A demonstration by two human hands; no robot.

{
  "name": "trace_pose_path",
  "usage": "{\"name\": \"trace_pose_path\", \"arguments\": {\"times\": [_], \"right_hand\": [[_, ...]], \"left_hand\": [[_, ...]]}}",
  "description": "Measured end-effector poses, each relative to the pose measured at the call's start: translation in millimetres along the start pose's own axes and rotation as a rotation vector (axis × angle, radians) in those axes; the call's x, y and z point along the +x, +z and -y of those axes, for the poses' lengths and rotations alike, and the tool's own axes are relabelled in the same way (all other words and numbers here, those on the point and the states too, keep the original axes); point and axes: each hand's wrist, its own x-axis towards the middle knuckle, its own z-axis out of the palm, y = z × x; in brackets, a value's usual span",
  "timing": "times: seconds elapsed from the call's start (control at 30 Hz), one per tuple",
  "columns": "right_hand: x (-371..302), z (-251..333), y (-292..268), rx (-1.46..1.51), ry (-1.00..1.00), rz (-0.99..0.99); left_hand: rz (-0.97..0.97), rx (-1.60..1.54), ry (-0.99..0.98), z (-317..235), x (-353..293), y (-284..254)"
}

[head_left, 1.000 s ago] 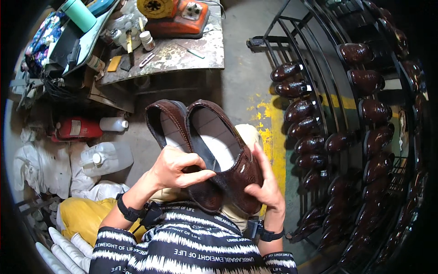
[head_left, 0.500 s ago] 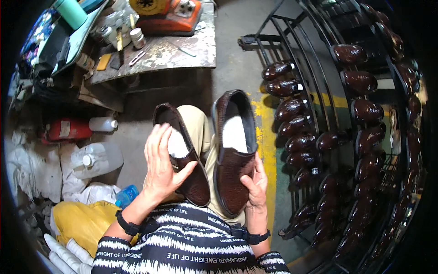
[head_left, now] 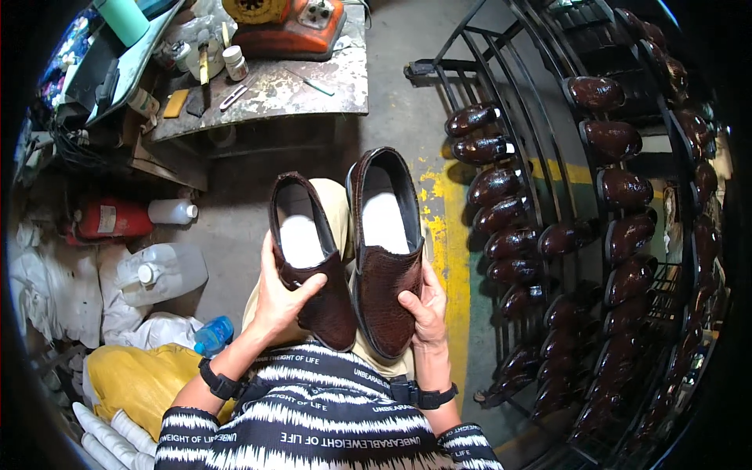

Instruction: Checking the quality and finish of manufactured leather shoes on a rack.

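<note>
Two dark brown textured slip-on shoes lie side by side over my lap, toes toward me, each with a white insole showing in its opening. My left hand (head_left: 283, 291) grips the left shoe (head_left: 329, 313), thumb across the vamp and fingers around the outer side. Around the right shoe (head_left: 384, 294) my right hand (head_left: 425, 305) is closed, thumb on the upper and fingers along its outer side. The soles face down and are mostly hidden. Between the two shoes only a narrow gap shows near the toes.
Black metal racks (head_left: 533, 204) at the right carry rows of glossy brown shoes. Ahead stands a worn worktable (head_left: 313, 102) with an orange machine (head_left: 290, 35), a white bottle (head_left: 234, 63) and small tools. Left on the floor are a red container (head_left: 117, 219), a clear jug (head_left: 164, 272) and a yellow sack (head_left: 141, 376).
My left hand has slid from over the left shoe's opening to its outer side and now grips it. Both shoes have come closer together, the right one shifting slightly left.
</note>
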Motion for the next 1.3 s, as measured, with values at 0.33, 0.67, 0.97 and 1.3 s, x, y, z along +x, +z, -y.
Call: {"name": "trace_pose_path", "arguments": {"times": [0.33,0.67,0.97,1.3], "right_hand": [[-8,1,-14,0.015,-0.066,0.0],[-24,27,-7,-0.17,-0.344,-0.019],[-25,31,-5,-0.067,-0.255,-0.104],[-6,20,0,-0.273,0.025,0.032]], "left_hand": [[0.045,-0.379,0.324,-33,21,-5],[0.269,-0.189,0.748,-60,53,8],[0.207,-0.292,0.57,-55,53,10],[-0.155,-0.774,0.275,-29,60,-43]]}}
